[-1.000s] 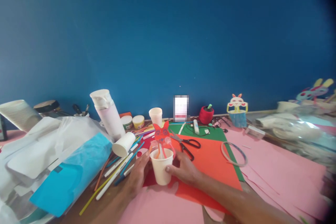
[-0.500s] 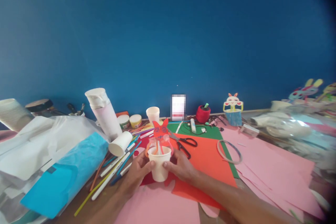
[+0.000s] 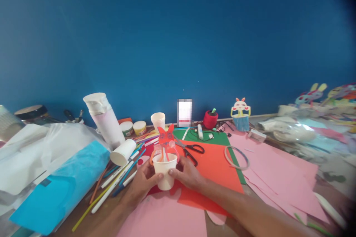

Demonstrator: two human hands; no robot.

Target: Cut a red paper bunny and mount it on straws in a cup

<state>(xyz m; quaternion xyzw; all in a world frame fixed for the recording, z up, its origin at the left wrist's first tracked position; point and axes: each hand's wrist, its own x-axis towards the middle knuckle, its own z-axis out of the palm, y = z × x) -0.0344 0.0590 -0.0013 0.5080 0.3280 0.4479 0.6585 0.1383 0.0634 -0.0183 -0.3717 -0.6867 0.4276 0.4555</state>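
Note:
A white paper cup point(image 3: 165, 174) is held upright between my two hands at the middle of the table. My left hand point(image 3: 145, 182) grips its left side, thumb across the front. On the right side my right hand point(image 3: 188, 173) does the same, its thumb near the rim. An orange-red paper bunny head point(image 3: 166, 136) with pointed ears stands above the cup's far rim. Pinkish bent strips point(image 3: 178, 154) run from it at both sides, and more strips show inside the cup. Behind my right hand lie black-handled scissors point(image 3: 194, 149).
Orange and pink paper sheets point(image 3: 164, 214) lie under my hands. To the left are markers point(image 3: 111, 189), a tipped paper cup point(image 3: 123, 152) and blue wrapping point(image 3: 55, 196). Along the wall stand a finished bunny cup point(image 3: 241, 122), a red pot point(image 3: 210, 120) and a clear ring point(image 3: 236, 157) nearer.
The whole scene has shifted slightly left in view, as the camera turned a little right. Both hands still hold the cup in the same way.

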